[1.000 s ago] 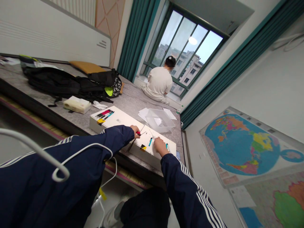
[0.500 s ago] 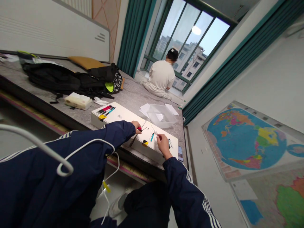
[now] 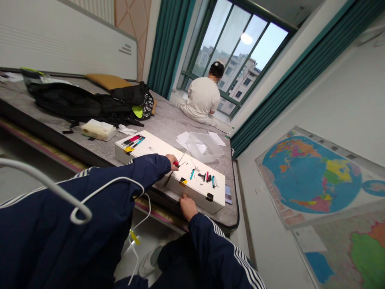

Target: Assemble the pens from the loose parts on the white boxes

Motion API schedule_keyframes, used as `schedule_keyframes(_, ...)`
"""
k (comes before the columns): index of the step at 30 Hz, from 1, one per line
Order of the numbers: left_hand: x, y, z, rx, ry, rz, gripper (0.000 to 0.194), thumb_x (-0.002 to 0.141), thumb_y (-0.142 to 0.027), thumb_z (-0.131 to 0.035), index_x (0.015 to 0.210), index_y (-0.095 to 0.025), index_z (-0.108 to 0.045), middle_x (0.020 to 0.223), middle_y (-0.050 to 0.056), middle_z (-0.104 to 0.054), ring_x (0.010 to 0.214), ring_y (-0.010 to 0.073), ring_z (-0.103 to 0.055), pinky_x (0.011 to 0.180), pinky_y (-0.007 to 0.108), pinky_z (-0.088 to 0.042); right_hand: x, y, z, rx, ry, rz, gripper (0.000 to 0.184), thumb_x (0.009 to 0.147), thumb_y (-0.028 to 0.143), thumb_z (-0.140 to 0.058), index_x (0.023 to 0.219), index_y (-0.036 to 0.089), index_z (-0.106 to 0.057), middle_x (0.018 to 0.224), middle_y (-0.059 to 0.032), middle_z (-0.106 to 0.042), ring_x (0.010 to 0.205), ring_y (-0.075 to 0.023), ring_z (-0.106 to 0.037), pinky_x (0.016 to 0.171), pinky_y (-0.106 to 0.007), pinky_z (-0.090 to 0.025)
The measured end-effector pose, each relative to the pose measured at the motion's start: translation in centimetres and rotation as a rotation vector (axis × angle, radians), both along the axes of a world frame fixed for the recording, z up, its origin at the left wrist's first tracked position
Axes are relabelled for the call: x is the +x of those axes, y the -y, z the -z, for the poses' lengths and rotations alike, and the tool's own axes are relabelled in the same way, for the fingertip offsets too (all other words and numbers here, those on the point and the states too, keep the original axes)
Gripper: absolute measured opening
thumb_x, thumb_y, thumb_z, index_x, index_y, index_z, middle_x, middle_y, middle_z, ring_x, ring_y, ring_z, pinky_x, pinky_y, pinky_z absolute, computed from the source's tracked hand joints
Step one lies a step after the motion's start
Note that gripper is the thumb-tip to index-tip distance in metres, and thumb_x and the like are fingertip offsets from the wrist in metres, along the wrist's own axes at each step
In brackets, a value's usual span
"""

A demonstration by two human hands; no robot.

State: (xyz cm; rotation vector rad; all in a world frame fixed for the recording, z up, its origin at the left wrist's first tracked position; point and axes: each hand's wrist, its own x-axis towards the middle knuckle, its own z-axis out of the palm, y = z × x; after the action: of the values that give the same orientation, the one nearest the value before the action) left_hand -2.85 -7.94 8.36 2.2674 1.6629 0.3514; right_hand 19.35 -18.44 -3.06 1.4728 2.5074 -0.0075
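Observation:
My left hand (image 3: 172, 161) is closed round a red pen part (image 3: 176, 164) at the left end of the right-hand white box (image 3: 197, 194); a thin rod shows beside its tip. My right hand (image 3: 188, 207) is low at the front side of the same box, fingers curled in; whatever they hold, if anything, is hidden. On this box lie a teal pen barrel (image 3: 192, 174), a red part (image 3: 207, 176), another teal part (image 3: 213, 182), and several small black and clear pieces.
Several red, black and teal pens (image 3: 134, 140) lie on the left white box (image 3: 156, 146). Behind are a clear plastic tray (image 3: 210, 150) and papers. A phone (image 3: 228, 194), tissue pack (image 3: 98, 129) and black backpack (image 3: 66, 96) share the surface. A person (image 3: 203, 96) sits by the window.
My right hand has left the small parts on top of the box and moved down and left to its front side. My left hand stays with the red pen part.

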Motion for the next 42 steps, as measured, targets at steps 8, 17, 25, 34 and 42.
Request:
schedule_keyframes(8, 0.0, 0.0, -0.1, -0.011, -0.002, -0.001, 0.035, 0.067, -0.043, -0.064, 0.092, -0.02, -0.074, 0.083, 0.003, -0.071, 0.079, 0.0174, -0.063, 0.068, 0.022, -0.042, -1.0, -0.5, 0.3, -0.019, -0.018, -0.031, 0.028, 0.086, 0.004, -0.037, 0.096, 0.013, -0.062, 0.095, -0.0152, -0.064, 0.083, -0.0236, -0.067, 0.069, -0.031, -0.05)
schedule_keyframes(17, -0.5, 0.0, -0.2, 0.007, -0.004, -0.042, 0.033, 0.067, -0.044, -0.064, 0.089, -0.021, -0.075, 0.078, 0.001, -0.071, 0.072, 0.0148, -0.061, 0.06, 0.021, -0.038, 2.2, -4.1, -7.3, -0.095, -0.563, -0.033, 0.01, 0.079, 0.019, -0.053, 0.083, 0.015, -0.062, 0.078, -0.0036, -0.067, 0.068, -0.0131, -0.061, 0.063, -0.021, -0.044)
schedule_keyframes(25, -0.3, 0.2, -0.2, -0.011, 0.037, -0.029, 0.033, 0.066, -0.041, -0.067, 0.09, -0.021, -0.075, 0.078, 0.002, -0.071, 0.074, 0.0158, -0.062, 0.066, 0.021, -0.041, 4.7, -9.6, -9.2, -0.028, -0.605, 0.477, 0.007, 0.072, 0.012, -0.056, 0.069, 0.012, -0.063, 0.052, -0.0021, -0.061, 0.044, -0.0109, -0.056, 0.05, -0.02, -0.04)
schedule_keyframes(34, 0.3, 0.2, -0.4, -0.01, 0.061, -0.008, 0.031, 0.064, -0.04, -0.069, 0.088, -0.022, -0.075, 0.076, 0.0, -0.071, 0.072, 0.0144, -0.063, 0.066, 0.02, -0.042, 0.8, -7.0, -12.8, -0.067, -1.159, 0.271, 0.027, 0.075, 0.041, -0.061, 0.076, 0.014, -0.06, 0.062, -0.0012, -0.06, 0.049, -0.0115, -0.057, 0.04, -0.019, -0.044)
schedule_keyframes(42, 0.6, 0.4, -0.7, -0.031, 0.054, 0.016, 0.032, 0.062, -0.044, -0.069, 0.086, -0.024, -0.075, 0.072, -0.001, -0.07, 0.068, 0.0132, -0.061, 0.061, 0.019, -0.04, -3.6, -7.5, -17.2, -0.156, -1.305, 0.196, 0.025, 0.073, 0.034, -0.063, 0.086, 0.013, -0.067, 0.071, -0.0043, -0.065, 0.064, -0.0149, -0.062, 0.05, -0.024, -0.053)
